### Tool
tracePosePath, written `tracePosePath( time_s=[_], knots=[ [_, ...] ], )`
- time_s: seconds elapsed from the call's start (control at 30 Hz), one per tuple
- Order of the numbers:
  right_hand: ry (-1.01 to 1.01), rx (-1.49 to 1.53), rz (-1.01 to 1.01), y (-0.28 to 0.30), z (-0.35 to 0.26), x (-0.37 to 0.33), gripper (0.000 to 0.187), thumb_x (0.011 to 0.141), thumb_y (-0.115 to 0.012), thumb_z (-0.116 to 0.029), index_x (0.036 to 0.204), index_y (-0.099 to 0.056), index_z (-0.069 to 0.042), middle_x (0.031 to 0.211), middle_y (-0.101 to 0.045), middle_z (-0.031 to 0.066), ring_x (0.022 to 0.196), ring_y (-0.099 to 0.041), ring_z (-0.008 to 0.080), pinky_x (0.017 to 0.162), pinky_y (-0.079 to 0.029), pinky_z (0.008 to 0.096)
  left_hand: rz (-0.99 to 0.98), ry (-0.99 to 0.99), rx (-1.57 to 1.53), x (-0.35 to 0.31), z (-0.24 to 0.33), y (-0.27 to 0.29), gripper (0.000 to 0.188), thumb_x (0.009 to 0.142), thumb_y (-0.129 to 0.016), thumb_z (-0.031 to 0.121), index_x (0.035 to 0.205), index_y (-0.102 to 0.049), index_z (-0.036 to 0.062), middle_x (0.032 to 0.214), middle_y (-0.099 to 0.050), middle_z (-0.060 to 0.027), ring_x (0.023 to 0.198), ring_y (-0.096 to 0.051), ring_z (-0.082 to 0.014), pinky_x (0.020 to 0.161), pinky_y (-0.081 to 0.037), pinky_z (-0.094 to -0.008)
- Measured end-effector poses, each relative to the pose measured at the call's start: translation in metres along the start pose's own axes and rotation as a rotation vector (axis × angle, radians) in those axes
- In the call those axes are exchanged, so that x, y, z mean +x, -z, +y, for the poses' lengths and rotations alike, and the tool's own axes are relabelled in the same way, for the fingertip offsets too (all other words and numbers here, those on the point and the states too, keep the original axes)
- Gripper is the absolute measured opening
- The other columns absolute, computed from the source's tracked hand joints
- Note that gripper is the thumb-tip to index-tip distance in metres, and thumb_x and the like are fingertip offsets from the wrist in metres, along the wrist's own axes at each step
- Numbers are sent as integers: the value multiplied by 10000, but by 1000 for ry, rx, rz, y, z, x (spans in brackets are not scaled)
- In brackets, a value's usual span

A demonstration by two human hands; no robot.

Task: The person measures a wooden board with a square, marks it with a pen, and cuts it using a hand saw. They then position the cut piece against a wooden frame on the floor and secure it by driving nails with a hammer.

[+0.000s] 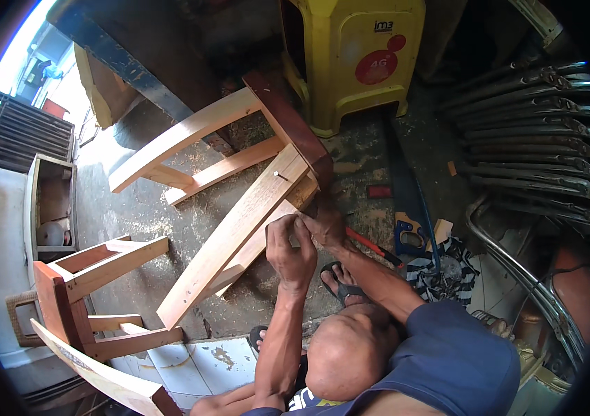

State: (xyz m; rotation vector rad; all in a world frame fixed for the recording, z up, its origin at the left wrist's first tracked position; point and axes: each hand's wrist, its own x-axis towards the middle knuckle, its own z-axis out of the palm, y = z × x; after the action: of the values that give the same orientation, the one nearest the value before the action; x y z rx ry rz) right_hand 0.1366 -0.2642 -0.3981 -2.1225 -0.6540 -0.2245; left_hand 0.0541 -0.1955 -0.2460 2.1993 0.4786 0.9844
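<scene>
A wooden stool with pale legs (239,229) and a reddish-brown seat (295,128) lies on its side in front of me. A nail (278,175) stands partly out of its near upper leg, close to the seat. My left hand (291,251) is closed just beside the seat end of the leg, thumb and fingertips pinched together; anything between them is too small to make out. Against it, at the stool's corner, is my right hand (325,223), its fingers mostly lost in shadow. A red-orange tool handle (371,246) shows past my right forearm.
A second wooden stool (111,270) lies on its side at the left, near a curved board (101,367). A yellow plastic stool (357,62) stands ahead. On the right are a handsaw (409,232), a striped cloth (447,270) and stacked metal frames (531,139). Sawdust covers the floor.
</scene>
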Motion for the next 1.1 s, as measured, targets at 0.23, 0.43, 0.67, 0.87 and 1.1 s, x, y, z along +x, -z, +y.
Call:
tracePosePath(
  time_s=[0.23,0.43,0.67,0.87,1.1],
  knots=[
    [-27,-320,-218,-18,28,-13,493,928,-663,-267,1301,-572,43,997,-685,218,860,-710,375,682,-585,417,66,329,-340,-10,-10,-51,493,959,-732,212,1264,-419,-17,1234,-549,-233,1144,-588,-308,924,-530,-436],
    [-135,-203,-272,-5,6,-5,500,898,-698,-196,1309,-559,54,1100,-667,233,986,-687,399,773,-583,447,121,519,-422,-20,-24,-60,522,974,-714,240,1321,-425,-22,1287,-554,-212,1211,-573,-302,990,-520,-435],
    [-105,201,-112,57,-10,-2,644,804,-836,-203,1351,-547,-23,1118,-637,185,983,-678,362,807,-564,419,-134,587,-729,-13,-43,-35,586,966,-726,220,1452,-491,-9,1317,-625,-153,1184,-601,-226,1002,-514,-376],
    [-227,321,-543,128,-16,-17,570,751,-890,-265,1206,-673,2,1022,-644,152,990,-674,311,849,-545,392,-176,572,-714,-6,-40,-22,474,939,-770,245,1302,-623,-23,1099,-698,-115,935,-653,-154,801,-539,-288],
    [-208,454,-585,154,-37,-42,574,760,-902,-362,1158,-705,2,1008,-675,122,913,-664,222,815,-535,338,-232,754,-723,-9,-34,-21,406,916,-786,312,1145,-704,-13,840,-714,-33,682,-596,-84,578,-443,-241]
  ],
)
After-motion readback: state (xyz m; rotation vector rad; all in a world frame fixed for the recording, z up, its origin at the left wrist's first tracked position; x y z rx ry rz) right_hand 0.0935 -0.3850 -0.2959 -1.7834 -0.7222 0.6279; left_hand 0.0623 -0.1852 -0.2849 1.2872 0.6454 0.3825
